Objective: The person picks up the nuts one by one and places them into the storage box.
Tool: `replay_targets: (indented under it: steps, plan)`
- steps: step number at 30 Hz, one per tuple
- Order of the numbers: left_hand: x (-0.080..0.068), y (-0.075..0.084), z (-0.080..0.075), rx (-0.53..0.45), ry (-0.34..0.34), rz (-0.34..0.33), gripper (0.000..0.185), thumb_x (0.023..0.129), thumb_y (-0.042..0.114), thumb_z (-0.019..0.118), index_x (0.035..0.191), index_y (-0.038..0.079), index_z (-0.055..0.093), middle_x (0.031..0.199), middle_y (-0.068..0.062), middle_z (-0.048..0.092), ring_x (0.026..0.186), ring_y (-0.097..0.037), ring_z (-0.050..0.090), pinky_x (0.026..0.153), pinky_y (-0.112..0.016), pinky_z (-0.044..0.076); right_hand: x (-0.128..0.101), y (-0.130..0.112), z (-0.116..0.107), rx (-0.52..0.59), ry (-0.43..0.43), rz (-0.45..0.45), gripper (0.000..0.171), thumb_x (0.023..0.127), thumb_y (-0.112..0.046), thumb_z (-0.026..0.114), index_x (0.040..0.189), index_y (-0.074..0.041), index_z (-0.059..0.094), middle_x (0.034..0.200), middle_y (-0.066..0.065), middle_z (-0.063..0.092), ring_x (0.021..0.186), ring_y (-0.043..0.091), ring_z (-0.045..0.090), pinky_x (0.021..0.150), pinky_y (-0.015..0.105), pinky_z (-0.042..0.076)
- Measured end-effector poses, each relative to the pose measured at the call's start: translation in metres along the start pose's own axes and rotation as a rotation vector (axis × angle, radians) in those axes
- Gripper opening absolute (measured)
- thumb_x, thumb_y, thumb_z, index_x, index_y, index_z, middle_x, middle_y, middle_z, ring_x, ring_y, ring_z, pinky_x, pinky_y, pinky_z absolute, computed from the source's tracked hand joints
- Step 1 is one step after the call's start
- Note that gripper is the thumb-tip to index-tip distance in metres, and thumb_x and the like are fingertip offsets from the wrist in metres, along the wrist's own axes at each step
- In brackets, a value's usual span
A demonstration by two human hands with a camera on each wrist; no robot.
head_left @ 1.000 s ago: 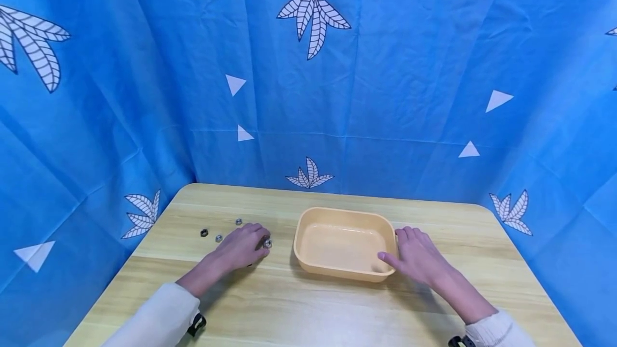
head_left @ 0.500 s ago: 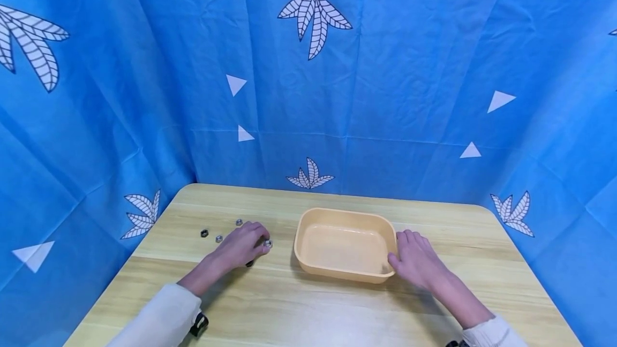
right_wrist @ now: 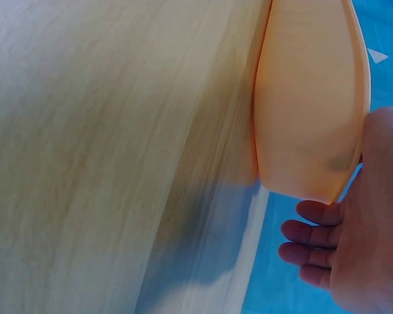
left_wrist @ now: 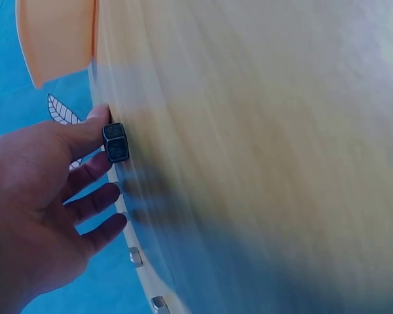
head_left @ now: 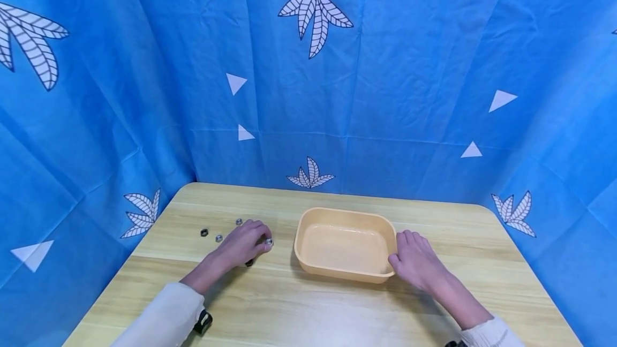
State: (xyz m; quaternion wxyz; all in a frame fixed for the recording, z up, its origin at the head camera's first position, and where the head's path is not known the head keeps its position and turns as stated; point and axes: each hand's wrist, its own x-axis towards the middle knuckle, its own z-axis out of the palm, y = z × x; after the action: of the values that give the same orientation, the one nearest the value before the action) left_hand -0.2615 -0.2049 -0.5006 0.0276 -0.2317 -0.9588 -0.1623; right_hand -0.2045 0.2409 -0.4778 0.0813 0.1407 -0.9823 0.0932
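Note:
In the head view my left hand is low over the table, thumb and index finger pinching a silver hex nut at their tips. Just below this hand lies a black nut, partly covered by it; in the left wrist view a black nut overlaps the fingertips. A pale orange plastic box stands to the right, nothing inside it. My right hand holds the box's right end, its thumb at the rim and its fingers along the outside.
Left of my left hand lie a dark nut and two silver nuts, one nearer and the other farther back. A blue patterned curtain hangs behind and beside the wooden table.
My right thumb has drawn back from inside the box to its rim. The left hand has shifted very slightly with the silver nut at its fingertips, and more of the black nut below shows.

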Motion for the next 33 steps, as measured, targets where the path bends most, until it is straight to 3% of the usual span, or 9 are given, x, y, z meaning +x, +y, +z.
replay_targets:
  steps: [11, 22, 33]
  plan:
    - [0.0024, 0.0037, 0.0007, 0.018, 0.015, -0.020, 0.020, 0.092, 0.031, 0.079, 0.103, 0.016, 0.073, 0.103, 0.002, 0.071, 0.103, -0.019, 0.062, 0.094, -0.043, 0.053, 0.0008, -0.0006, 0.0021, -0.004, 0.009, -0.004, 0.019, 0.089, -0.019, 0.060, 0.097, -0.003, 0.056, 0.090, 0.007, 0.051, 0.088, 0.027, 0.047, 0.085, 0.046, 0.042]
    - [0.0039, 0.0092, 0.0014, 0.078, 0.020, 0.018, 0.018, 0.095, 0.029, 0.076, 0.101, 0.012, 0.072, 0.097, 0.000, 0.069, 0.094, -0.017, 0.059, 0.087, -0.043, 0.051, 0.0002, 0.0013, 0.0020, -0.008, -0.001, 0.005, 0.019, 0.089, -0.019, 0.060, 0.097, -0.003, 0.056, 0.090, 0.007, 0.050, 0.086, 0.025, 0.043, 0.080, 0.040, 0.038]
    - [0.0095, 0.0091, -0.0001, -0.059, -0.033, -0.082, 0.016, 0.095, 0.027, 0.076, 0.103, 0.013, 0.074, 0.084, 0.009, 0.064, 0.076, -0.005, 0.054, 0.068, -0.023, 0.049, 0.0000, 0.0024, 0.0050, 0.001, 0.002, 0.015, 0.023, 0.089, -0.019, 0.060, 0.101, 0.000, 0.058, 0.090, 0.007, 0.051, 0.086, 0.024, 0.044, 0.080, 0.040, 0.040]
